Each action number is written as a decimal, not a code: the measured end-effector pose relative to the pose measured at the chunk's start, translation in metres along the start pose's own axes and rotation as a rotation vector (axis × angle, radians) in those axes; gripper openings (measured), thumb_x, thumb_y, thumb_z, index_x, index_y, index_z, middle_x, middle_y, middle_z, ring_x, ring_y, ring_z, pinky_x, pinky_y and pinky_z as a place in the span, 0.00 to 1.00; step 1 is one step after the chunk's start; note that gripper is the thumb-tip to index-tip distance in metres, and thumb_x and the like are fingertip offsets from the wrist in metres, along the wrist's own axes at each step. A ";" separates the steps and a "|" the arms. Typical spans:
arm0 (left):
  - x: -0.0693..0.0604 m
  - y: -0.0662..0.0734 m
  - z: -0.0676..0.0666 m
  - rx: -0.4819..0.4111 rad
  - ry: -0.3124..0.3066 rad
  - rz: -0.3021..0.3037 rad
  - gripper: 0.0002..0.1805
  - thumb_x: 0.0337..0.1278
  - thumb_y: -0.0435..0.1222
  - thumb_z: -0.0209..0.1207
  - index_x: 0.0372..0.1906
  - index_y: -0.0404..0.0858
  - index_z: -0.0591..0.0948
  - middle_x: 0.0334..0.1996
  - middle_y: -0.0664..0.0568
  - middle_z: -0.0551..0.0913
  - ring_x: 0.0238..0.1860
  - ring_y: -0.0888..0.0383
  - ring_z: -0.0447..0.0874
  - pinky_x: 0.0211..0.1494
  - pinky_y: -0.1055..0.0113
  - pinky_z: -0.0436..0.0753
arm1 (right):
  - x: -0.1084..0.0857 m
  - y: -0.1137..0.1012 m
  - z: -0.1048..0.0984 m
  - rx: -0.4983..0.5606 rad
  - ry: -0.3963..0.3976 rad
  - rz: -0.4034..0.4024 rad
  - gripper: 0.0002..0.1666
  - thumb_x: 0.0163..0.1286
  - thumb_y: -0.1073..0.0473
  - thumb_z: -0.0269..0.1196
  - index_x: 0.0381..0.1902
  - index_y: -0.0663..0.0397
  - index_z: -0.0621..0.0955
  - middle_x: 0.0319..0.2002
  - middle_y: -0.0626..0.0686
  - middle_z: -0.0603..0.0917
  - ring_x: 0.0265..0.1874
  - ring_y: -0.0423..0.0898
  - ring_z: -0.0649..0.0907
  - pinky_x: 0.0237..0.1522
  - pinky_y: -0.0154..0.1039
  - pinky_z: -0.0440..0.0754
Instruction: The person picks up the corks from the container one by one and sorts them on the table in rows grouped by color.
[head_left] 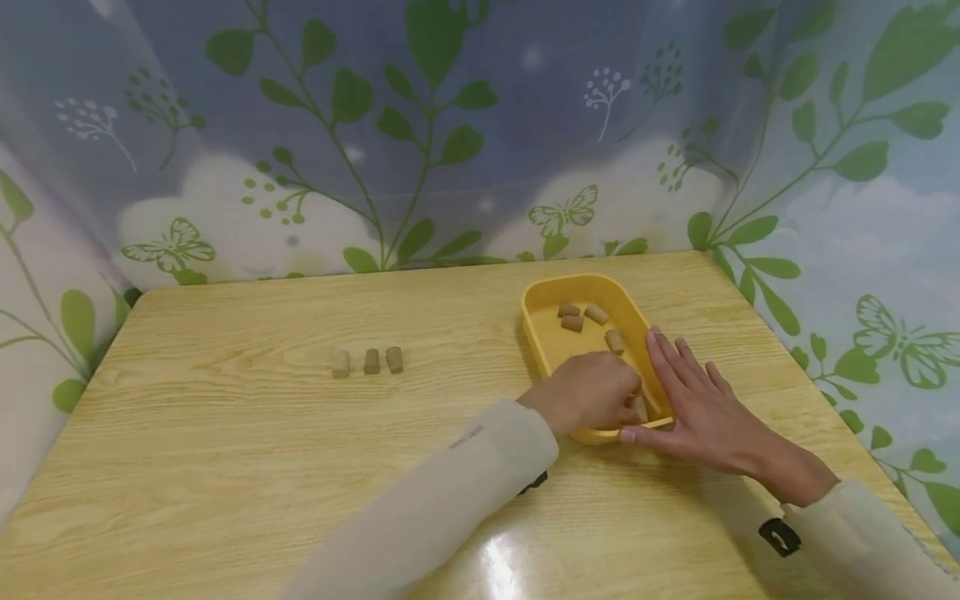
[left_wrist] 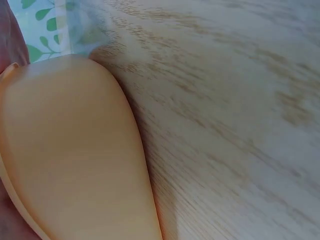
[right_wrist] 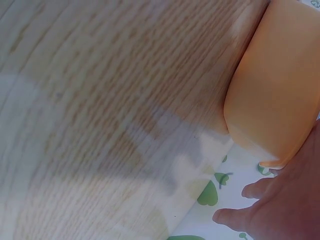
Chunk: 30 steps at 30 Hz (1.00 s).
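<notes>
A yellow tray on the right half of the table holds several small brown cylindrical pieces, one of them near its middle. My left hand reaches into the tray's near end, fingers curled around a light piece that shows beside the fingertips. My right hand lies with spread fingers against the tray's right side, its thumb on the near rim. In the right wrist view, fingers of the right hand rest by the tray's wall. The left wrist view shows the tray's outer wall.
Three similar pieces stand in a row on the table's left half: a pale one, a darker one and another. The wooden table meets a leaf-patterned curtain at its back and sides.
</notes>
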<state>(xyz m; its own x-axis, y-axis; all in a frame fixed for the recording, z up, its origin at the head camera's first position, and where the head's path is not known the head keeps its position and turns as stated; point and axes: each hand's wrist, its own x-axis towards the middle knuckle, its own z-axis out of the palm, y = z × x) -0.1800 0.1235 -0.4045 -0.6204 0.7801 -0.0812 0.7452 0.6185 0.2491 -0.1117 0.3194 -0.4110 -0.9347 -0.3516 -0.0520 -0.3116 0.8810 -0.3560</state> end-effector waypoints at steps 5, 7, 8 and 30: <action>0.001 0.002 0.001 0.016 0.018 0.002 0.08 0.71 0.44 0.68 0.32 0.54 0.87 0.31 0.68 0.85 0.35 0.69 0.79 0.42 0.73 0.80 | 0.001 0.000 0.000 -0.007 0.002 -0.002 0.77 0.69 0.27 0.71 0.91 0.48 0.35 0.91 0.52 0.34 0.88 0.70 0.43 0.77 0.84 0.47; 0.001 0.002 0.002 0.023 0.030 0.011 0.10 0.70 0.42 0.68 0.29 0.54 0.85 0.29 0.68 0.83 0.33 0.68 0.77 0.40 0.73 0.79 | 0.001 0.000 0.000 -0.007 0.001 0.000 0.77 0.69 0.27 0.71 0.91 0.48 0.35 0.91 0.52 0.34 0.88 0.70 0.44 0.77 0.84 0.47; 0.001 0.003 0.002 0.025 0.035 0.015 0.11 0.69 0.41 0.68 0.28 0.54 0.84 0.28 0.67 0.82 0.32 0.68 0.76 0.39 0.73 0.78 | 0.001 0.000 0.000 -0.008 0.001 0.001 0.77 0.69 0.27 0.71 0.91 0.49 0.35 0.91 0.52 0.34 0.88 0.71 0.44 0.77 0.84 0.47; -0.025 -0.021 -0.026 -0.024 0.059 0.057 0.07 0.76 0.50 0.68 0.43 0.54 0.90 0.44 0.66 0.91 0.45 0.69 0.86 0.51 0.73 0.85 | -0.001 -0.003 -0.002 -0.017 -0.002 -0.019 0.73 0.70 0.28 0.70 0.91 0.43 0.38 0.91 0.53 0.34 0.87 0.73 0.43 0.75 0.87 0.47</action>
<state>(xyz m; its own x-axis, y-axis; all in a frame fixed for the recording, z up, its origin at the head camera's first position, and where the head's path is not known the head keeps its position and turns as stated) -0.1866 0.0888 -0.3822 -0.5908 0.8067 -0.0097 0.7741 0.5703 0.2748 -0.1105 0.3182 -0.4079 -0.9284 -0.3686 -0.0474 -0.3318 0.8794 -0.3414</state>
